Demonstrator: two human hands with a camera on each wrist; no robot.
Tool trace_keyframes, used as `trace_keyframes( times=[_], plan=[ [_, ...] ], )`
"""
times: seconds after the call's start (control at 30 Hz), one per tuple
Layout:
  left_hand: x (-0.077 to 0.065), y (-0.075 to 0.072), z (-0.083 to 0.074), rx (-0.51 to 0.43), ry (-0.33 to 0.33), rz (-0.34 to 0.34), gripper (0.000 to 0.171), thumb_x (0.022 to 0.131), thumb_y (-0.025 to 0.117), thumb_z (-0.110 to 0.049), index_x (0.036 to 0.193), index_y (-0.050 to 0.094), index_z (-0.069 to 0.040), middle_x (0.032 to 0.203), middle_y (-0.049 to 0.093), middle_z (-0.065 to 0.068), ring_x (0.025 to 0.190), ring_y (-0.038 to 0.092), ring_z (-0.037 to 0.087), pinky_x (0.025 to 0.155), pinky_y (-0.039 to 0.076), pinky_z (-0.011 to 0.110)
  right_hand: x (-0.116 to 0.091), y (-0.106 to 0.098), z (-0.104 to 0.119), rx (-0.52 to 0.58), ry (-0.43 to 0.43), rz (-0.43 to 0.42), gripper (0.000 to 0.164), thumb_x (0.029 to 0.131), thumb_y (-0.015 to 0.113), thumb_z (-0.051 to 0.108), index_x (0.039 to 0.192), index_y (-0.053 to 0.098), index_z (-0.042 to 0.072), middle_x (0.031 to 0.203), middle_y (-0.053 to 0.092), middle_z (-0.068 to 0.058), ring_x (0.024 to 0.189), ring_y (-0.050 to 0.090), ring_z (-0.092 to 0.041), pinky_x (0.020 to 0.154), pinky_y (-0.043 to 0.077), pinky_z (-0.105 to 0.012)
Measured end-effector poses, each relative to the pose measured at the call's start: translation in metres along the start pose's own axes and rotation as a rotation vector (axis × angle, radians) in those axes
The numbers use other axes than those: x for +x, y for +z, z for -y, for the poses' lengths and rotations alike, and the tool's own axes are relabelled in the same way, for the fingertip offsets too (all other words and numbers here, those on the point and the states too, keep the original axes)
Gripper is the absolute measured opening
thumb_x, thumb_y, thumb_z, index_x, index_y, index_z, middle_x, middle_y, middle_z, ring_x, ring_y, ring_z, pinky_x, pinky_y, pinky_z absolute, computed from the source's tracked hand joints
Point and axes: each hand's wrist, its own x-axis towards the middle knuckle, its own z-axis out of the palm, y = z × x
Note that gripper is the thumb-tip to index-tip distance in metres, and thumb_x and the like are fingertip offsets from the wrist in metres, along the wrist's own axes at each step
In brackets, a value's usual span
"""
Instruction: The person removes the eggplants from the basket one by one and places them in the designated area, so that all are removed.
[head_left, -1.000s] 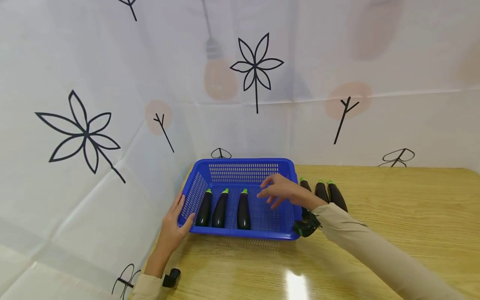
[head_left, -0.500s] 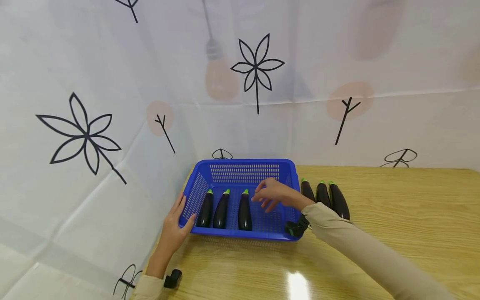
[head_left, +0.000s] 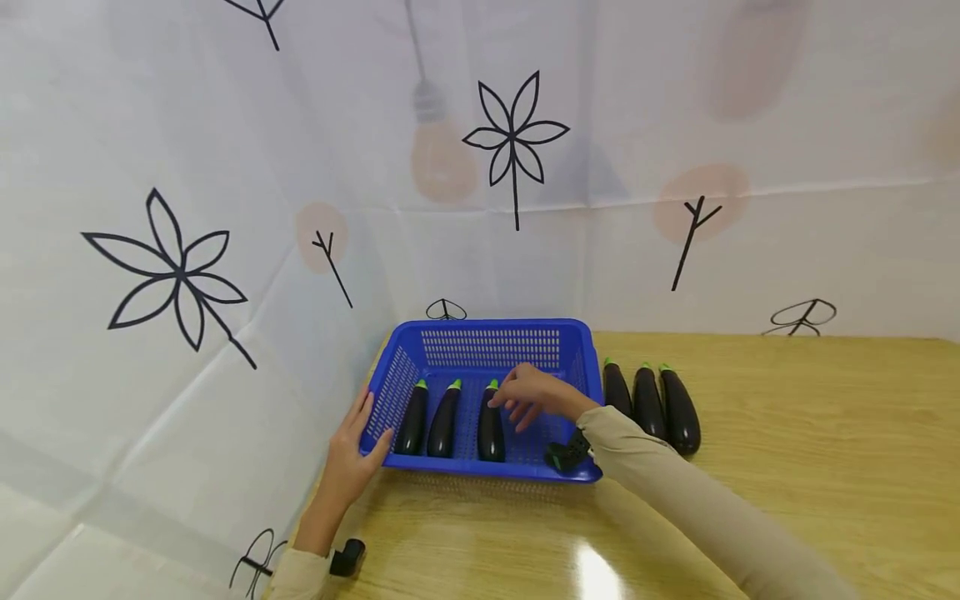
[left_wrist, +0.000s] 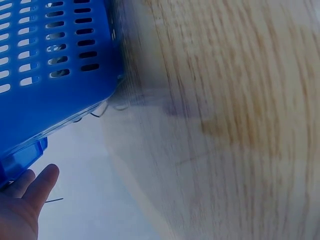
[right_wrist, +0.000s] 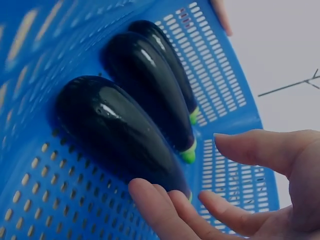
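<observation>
Inside the blue plastic basket lie three dark eggplants with green stem ends: a left one, a middle one and a right one. My right hand is over the basket beside the right eggplant's stem end, its thumb and fingers apart. In the right wrist view, the fingertips overlap the nearest eggplant, with nothing gripped. My left hand rests against the basket's left front corner, fingers extended along the side and thumb at the rim. The left wrist view shows straight fingers by the rim.
Three more eggplants lie side by side on the wooden table right of the basket, the outermost one farthest from it. A white patterned cloth hangs behind and along the left side. A black wrist device sits at the left sleeve.
My right hand has moved left and slightly down, from the basket's right part to the right eggplant's stem end. The left hand stays at the basket corner.
</observation>
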Motion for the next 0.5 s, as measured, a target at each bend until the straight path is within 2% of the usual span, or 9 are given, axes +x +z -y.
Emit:
trace_keyframes(
  times=[0.17, 0.5],
  plan=[
    [-0.001, 0.0, 0.0, -0.005, 0.021, 0.003, 0.067, 0.085, 0.067, -0.013, 0.142, 0.037, 0.005, 0.15, 0.03, 0.017, 0.129, 0.037, 0.042, 0.092, 0.041, 0.058, 0.006, 0.006, 0.001, -0.009, 0.038, -0.001, 0.026, 0.081, 0.07, 0.013, 0.099, 0.059, -0.003, 0.098, 0.059, -0.025, 0.08, 0.065, -0.037, 0.062, 0.056, -0.043],
    [-0.001, 0.0, 0.001, 0.011, 0.025, -0.019, 0.067, 0.084, 0.068, -0.013, 0.141, 0.039, 0.005, 0.15, 0.032, 0.015, 0.128, 0.04, 0.041, 0.092, 0.041, 0.057, 0.018, 0.013, -0.002, -0.087, 0.079, -0.012, 0.048, 0.078, 0.076, 0.02, 0.11, 0.056, -0.008, 0.096, 0.06, -0.026, 0.077, 0.065, -0.037, 0.058, 0.056, -0.042]
  ],
)
